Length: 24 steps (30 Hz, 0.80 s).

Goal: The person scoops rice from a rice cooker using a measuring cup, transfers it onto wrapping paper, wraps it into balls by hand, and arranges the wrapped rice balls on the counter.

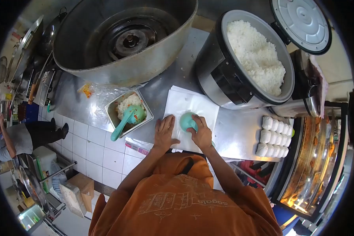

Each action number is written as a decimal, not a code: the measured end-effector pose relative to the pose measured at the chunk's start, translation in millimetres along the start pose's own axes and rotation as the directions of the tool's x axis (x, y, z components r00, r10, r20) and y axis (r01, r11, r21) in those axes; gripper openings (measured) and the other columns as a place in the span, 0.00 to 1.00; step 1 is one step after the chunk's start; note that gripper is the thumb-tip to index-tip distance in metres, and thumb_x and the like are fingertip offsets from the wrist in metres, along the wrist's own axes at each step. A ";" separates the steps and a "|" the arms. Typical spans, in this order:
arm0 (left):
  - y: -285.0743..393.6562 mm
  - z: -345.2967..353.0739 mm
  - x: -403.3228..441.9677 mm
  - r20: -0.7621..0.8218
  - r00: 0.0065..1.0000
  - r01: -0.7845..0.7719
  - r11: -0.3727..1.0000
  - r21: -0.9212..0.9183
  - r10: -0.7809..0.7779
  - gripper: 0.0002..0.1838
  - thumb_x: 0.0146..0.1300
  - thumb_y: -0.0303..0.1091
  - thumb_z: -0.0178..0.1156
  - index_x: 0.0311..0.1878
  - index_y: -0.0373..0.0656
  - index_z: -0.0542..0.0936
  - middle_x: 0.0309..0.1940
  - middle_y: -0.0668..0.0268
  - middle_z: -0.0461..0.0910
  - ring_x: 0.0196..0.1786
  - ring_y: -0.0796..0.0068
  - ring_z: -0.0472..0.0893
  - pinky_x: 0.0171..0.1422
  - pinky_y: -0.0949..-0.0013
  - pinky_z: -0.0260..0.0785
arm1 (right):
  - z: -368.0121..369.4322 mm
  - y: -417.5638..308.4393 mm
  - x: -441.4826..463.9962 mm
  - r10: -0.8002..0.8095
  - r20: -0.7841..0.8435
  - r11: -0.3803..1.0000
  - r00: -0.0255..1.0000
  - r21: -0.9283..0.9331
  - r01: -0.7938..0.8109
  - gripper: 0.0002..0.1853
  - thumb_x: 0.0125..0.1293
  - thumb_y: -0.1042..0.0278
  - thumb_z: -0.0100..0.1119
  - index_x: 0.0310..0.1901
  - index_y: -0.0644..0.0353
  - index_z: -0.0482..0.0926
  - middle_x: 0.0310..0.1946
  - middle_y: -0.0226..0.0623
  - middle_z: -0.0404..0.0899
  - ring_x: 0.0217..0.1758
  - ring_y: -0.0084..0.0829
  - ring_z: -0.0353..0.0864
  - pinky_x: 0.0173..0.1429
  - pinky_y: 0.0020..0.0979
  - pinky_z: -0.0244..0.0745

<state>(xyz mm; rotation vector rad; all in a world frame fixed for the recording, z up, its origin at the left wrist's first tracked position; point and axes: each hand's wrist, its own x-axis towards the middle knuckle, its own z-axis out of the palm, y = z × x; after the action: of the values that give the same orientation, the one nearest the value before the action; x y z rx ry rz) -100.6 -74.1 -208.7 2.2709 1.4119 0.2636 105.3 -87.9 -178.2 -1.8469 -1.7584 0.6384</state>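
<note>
My right hand (201,133) grips a mint-green scoop (187,120), its round bowl resting on a stack of white paper sheets (176,103). A bit of green shows beside the right wrist, perhaps its handle. Flat on the left part of the paper, my left hand (165,131) has its fingers stretched out and holds nothing. Left of the paper stands a square metal container (109,111) with white rice and orange bits inside. A second mint-green ladle (124,122) lies in it, handle over the near rim. Whether anything lies under the scoop in my hand is hidden.
A large open rice cooker (208,65) full of white rice stands behind right, lid (301,23) raised. A huge metal pot (118,74) is behind left. Several white wrapped packets (273,136) sit right, near a lit glass food case (310,165). Another person (17,137) is far left.
</note>
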 end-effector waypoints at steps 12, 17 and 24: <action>1.1 -7.7 5.8 0.006 1.000 -0.017 0.992 0.122 0.017 0.67 0.33 0.58 0.82 0.76 0.36 0.62 0.74 0.61 0.60 0.77 0.58 0.56 0.79 0.41 0.47 | -66.2 -30.2 -4.8 -0.030 -0.323 0.979 0.946 0.183 0.093 0.28 0.62 0.67 0.73 0.63 0.62 0.76 0.60 0.44 0.75 0.59 0.43 0.79 0.63 0.36 0.76; 3.6 -7.7 -0.2 -0.009 0.999 -0.034 0.993 0.110 0.036 0.65 0.32 0.59 0.82 0.75 0.37 0.65 0.73 0.62 0.61 0.77 0.57 0.56 0.76 0.43 0.50 | -76.5 -23.9 -14.3 0.111 -0.408 0.974 0.906 0.226 -0.018 0.28 0.66 0.63 0.70 0.63 0.64 0.73 0.58 0.46 0.75 0.60 0.42 0.77 0.61 0.38 0.75; -0.4 -12.3 -4.1 -0.004 0.995 -0.101 0.992 0.081 0.102 0.59 0.35 0.57 0.82 0.73 0.44 0.70 0.75 0.62 0.61 0.77 0.55 0.56 0.73 0.41 0.49 | -25.2 -29.0 -20.8 0.250 -0.137 0.950 0.958 0.227 -0.216 0.37 0.63 0.56 0.73 0.69 0.59 0.67 0.65 0.49 0.64 0.59 0.57 0.79 0.61 0.50 0.79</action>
<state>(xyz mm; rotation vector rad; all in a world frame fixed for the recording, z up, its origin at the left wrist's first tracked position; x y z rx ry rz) -107.5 -74.2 -197.7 2.4139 1.3352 0.2522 98.5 -108.7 -140.4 -1.9141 -1.3243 0.7099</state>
